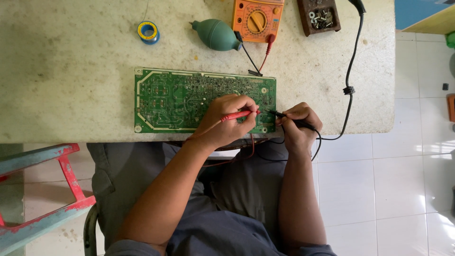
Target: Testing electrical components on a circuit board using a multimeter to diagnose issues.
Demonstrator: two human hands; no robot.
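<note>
At a worn pale table (71,71), a seated person works two meter probes over a green circuit board (170,99) that lies flat near the table's front edge. Left hand (225,123) has its grip closed around the red probe (239,114), its tip resting on the board's right end; right hand (298,124) has its grip closed around the black probe (289,116), its tip pointing at the same end from just beside the board. Beyond the board sit an orange multimeter (257,19), a green rubber blower bulb (215,34), a small spool of solder wire (148,32) and a brown tray of screws (319,16). Red and black leads run from the meter down toward the board
</note>
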